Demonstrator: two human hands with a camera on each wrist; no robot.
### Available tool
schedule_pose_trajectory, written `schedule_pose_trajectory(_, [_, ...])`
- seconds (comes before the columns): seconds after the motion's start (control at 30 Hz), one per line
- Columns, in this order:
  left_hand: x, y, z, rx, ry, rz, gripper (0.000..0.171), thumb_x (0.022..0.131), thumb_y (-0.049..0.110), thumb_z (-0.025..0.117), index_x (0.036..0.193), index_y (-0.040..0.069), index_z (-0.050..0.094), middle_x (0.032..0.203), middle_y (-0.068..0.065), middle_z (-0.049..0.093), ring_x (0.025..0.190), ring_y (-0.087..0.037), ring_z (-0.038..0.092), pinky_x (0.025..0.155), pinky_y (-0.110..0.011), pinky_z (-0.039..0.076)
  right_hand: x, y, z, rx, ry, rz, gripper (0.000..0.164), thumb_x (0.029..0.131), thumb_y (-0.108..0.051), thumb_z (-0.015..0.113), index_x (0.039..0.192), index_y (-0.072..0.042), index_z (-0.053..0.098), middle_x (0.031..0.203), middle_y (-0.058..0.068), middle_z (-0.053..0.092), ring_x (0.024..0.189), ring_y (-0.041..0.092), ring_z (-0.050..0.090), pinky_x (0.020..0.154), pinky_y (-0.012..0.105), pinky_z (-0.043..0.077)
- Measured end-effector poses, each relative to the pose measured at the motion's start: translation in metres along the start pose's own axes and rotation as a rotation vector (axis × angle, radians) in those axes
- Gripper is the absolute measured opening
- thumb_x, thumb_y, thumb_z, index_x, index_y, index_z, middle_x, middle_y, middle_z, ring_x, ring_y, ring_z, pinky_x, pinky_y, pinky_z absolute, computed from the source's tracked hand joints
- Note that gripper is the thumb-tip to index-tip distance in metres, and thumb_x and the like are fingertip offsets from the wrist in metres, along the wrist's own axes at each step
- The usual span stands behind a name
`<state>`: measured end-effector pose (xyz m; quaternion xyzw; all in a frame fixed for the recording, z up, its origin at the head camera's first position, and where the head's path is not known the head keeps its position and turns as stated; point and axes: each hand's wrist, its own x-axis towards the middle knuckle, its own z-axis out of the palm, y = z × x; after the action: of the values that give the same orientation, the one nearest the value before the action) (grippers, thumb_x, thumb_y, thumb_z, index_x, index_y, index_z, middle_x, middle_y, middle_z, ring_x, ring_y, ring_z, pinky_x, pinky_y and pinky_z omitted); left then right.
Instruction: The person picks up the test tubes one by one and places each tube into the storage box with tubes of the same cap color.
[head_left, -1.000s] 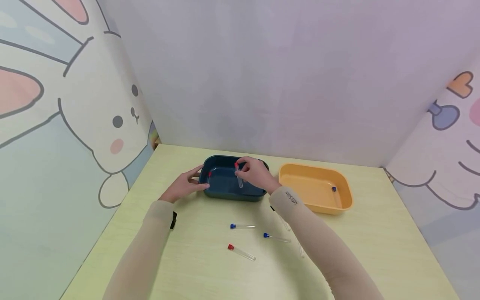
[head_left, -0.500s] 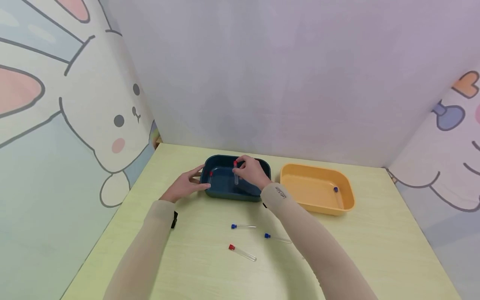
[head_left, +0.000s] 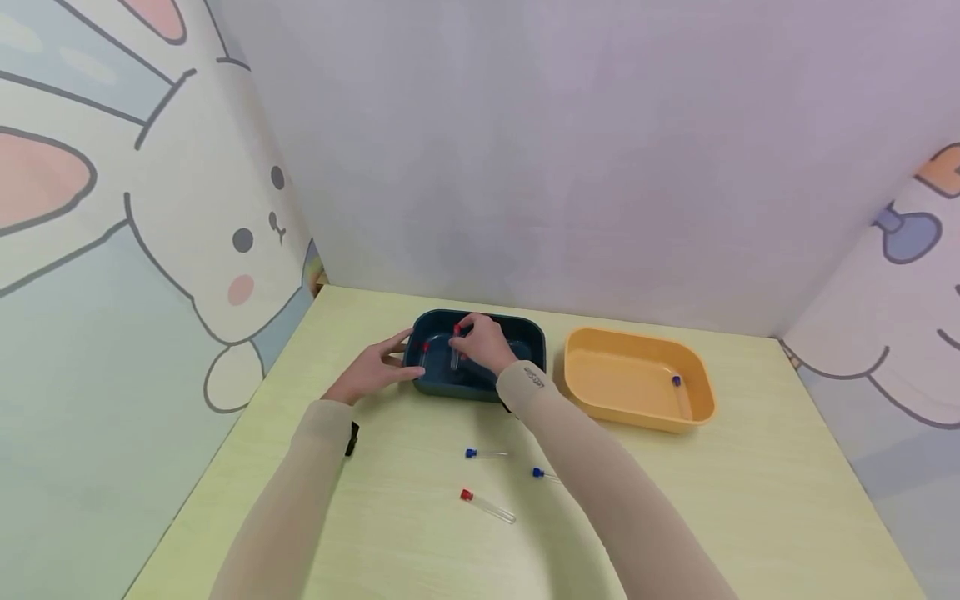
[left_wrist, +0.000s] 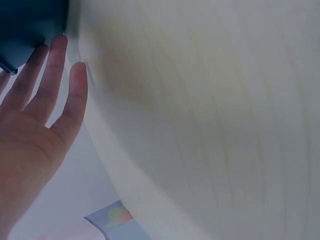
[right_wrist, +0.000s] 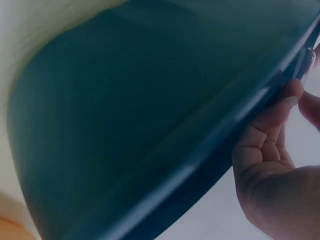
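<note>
Apparent placing step at the dark blue tray (head_left: 468, 391): the right hand (head_left: 487, 344), its grip closed in a pinch, holds a red-capped tube (head_left: 454, 358) over the tray's interior — the left hand (head_left: 372, 370) spread against its left end — and lowering, then release, seems called for.

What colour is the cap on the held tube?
The cap is red, seen best in the head view.

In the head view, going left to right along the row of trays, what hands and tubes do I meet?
Left hand → unheld red-capped tube inside the dark blue tray → held red-capped tube → right hand → blue-capped tube in the yellow tray.
</note>
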<state>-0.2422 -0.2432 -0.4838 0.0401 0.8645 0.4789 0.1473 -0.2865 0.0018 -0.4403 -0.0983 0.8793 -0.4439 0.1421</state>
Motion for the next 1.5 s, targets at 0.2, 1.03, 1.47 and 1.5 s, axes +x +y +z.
schedule_pose_trajectory(0.2, [0.0, -0.002, 0.0, -0.011, 0.004, -0.001, 0.092, 0.087, 0.055, 0.078, 0.162, 0.04, 0.028, 0.162, -0.014, 0.044, 0.129, -0.032, 0.061, 0.102, -0.048, 0.052, 0.004, -0.001, 0.01, 0.014, 0.007, 0.034, 0.039, 0.099, -0.018, 0.07, 0.132, -0.001, 0.059, 0.088, 0.02, 0.077, 0.08, 0.03, 0.075, 0.092, 0.041, 0.058])
schedule_pose_trajectory(1.03, [0.001, -0.003, 0.002, -0.015, 0.011, -0.003, 0.09, 0.086, 0.054, 0.08, 0.161, 0.043, 0.03, 0.161, -0.011, 0.046, 0.131, -0.032, 0.061, 0.103, -0.052, 0.052, 0.022, 0.025, 0.037, -0.02, 0.008, 0.109, 0.038, 0.094, -0.018, 0.076, 0.125, 0.001, 0.064, 0.08, 0.009, 0.073, 0.062, 0.014, 0.068, 0.083, 0.035, 0.06])
schedule_pose_trajectory(1.47, [-0.005, 0.004, 0.002, -0.01, 0.013, 0.0, 0.091, 0.086, 0.054, 0.08, 0.162, 0.04, 0.03, 0.161, -0.012, 0.046, 0.131, -0.033, 0.061, 0.104, -0.052, 0.052, 0.023, 0.025, 0.039, -0.039, 0.006, 0.093, 0.032, 0.094, -0.015, 0.075, 0.121, 0.001, 0.065, 0.087, 0.012, 0.074, 0.065, 0.014, 0.069, 0.077, 0.033, 0.06])
schedule_pose_trajectory(1.5, [-0.005, 0.003, 0.002, -0.01, 0.013, 0.001, 0.092, 0.086, 0.055, 0.08, 0.162, 0.04, 0.03, 0.161, -0.012, 0.046, 0.131, -0.032, 0.061, 0.104, -0.052, 0.051, 0.023, 0.024, 0.039, -0.036, 0.005, 0.092, 0.033, 0.095, -0.015, 0.075, 0.122, 0.001, 0.065, 0.088, 0.012, 0.074, 0.065, 0.014, 0.069, 0.077, 0.033, 0.061])
